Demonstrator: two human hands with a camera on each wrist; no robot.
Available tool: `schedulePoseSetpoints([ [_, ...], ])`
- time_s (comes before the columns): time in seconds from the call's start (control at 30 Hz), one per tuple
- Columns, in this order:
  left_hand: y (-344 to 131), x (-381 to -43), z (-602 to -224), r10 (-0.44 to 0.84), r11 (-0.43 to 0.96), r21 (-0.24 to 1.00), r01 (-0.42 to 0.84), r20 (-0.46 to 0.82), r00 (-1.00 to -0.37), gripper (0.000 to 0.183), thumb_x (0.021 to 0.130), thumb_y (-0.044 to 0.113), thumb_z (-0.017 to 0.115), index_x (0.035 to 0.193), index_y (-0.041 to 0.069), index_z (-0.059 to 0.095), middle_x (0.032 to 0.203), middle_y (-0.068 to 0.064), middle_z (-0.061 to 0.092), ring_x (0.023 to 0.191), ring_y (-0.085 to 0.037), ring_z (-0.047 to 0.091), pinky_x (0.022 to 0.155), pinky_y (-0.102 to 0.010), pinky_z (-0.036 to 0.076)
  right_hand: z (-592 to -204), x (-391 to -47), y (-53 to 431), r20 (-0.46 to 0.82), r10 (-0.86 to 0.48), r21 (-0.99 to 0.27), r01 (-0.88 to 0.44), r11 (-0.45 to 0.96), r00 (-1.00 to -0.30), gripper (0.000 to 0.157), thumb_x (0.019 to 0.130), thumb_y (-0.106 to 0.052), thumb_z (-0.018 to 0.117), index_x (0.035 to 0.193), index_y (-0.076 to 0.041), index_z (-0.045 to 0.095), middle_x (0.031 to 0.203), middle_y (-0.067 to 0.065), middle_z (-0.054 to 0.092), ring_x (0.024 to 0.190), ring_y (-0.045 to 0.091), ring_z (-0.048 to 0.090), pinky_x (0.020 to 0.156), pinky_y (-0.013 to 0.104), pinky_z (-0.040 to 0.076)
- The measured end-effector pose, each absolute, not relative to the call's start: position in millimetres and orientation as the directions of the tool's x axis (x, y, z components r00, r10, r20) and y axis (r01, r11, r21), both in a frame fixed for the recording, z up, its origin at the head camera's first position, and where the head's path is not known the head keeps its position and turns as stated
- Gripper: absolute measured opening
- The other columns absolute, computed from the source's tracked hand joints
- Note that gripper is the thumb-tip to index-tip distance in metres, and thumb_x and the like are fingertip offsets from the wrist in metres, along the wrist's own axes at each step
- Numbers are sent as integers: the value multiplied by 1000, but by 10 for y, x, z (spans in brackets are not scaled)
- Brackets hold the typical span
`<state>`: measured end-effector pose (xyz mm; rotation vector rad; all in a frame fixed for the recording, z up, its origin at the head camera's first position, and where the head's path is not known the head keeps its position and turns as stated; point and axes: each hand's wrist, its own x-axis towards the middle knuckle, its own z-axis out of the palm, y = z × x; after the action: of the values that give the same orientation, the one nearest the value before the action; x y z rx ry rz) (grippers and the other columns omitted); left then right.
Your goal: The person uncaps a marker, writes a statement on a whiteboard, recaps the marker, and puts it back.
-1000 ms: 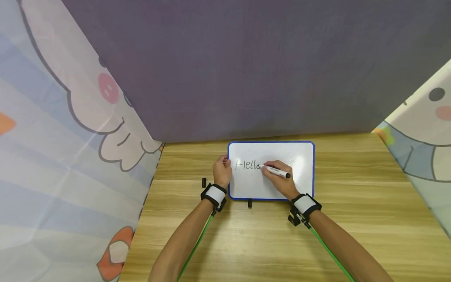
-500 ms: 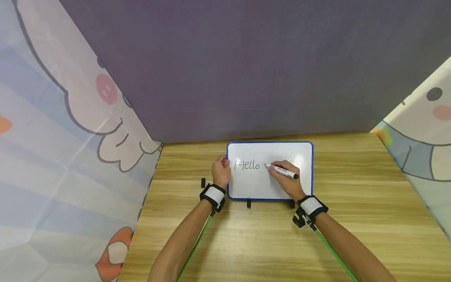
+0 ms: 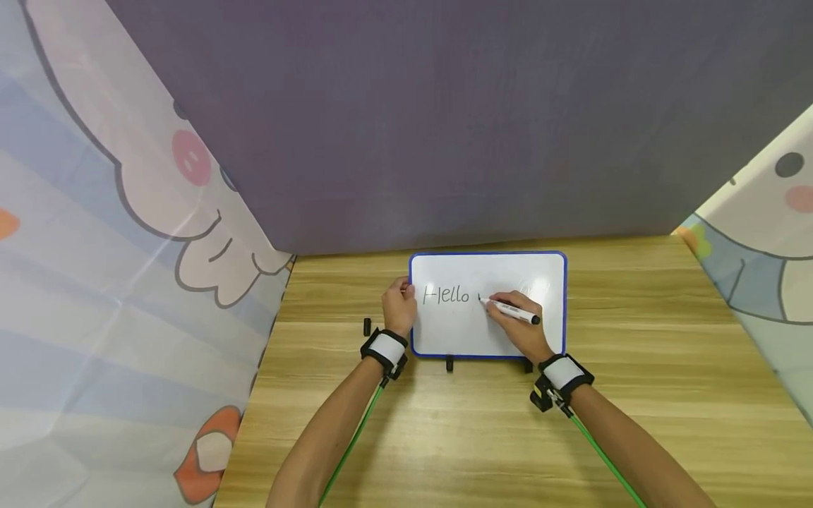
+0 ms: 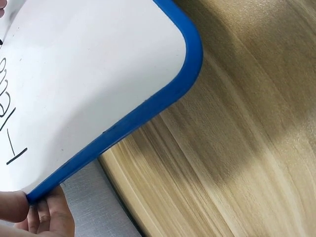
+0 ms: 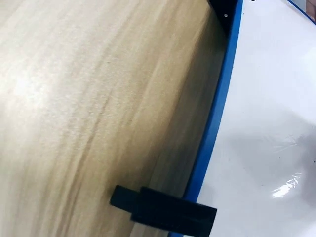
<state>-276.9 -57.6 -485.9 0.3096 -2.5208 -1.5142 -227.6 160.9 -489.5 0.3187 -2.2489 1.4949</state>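
A whiteboard [image 3: 457, 331] with a blue frame leans at the back of the table, "Hello" written on it in black. My left hand [image 3: 399, 308] pinches its left edge; in the left wrist view the thumb [image 4: 12, 206] lies in front and the fingers [image 4: 57, 212] behind the blue rim. My right hand [image 3: 522, 324] holds a white marker [image 3: 511, 310] with a black end, its tip at the board just right of the word, where a short dark stroke shows. Neither the right hand's fingers nor the marker appears in the right wrist view.
Black feet [image 3: 449, 363] support the board's lower edge; one black foot [image 5: 170, 212] shows close up in the right wrist view. A small black cylinder [image 3: 367, 327] stands left of the board on the wooden table [image 3: 444, 437]. A grey panel [image 3: 476, 127] rises behind.
My right hand has shifted right with the marker, away from the "o" of "Hello". A short new stroke now shows at the tip. The left hand stays at the board's edge.
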Motion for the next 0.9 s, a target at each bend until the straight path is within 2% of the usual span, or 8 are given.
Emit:
schedulePoseSetpoints([
  [0.3,-575,-2776,-4861,-274,452,888,-90,42,-961,23,92,4,53,111,-2,63,98,-18,66,88,-28,64,76,-36,54,-4879,-2284,1640,446,62,-830,-387,403,-893,12,78,1,69,90,6,69,84,17,67,76,11,60,67,8,45],
  [0.9,-564,-2771,-4863,-273,445,890,-97,31,-961,22,93,5,52,111,-2,64,97,-18,66,88,-27,63,77,-36,54,-4851,-2322,1643,456,76,-835,-396,383,-887,13,79,1,68,91,7,68,87,19,68,77,20,60,66,9,45],
])
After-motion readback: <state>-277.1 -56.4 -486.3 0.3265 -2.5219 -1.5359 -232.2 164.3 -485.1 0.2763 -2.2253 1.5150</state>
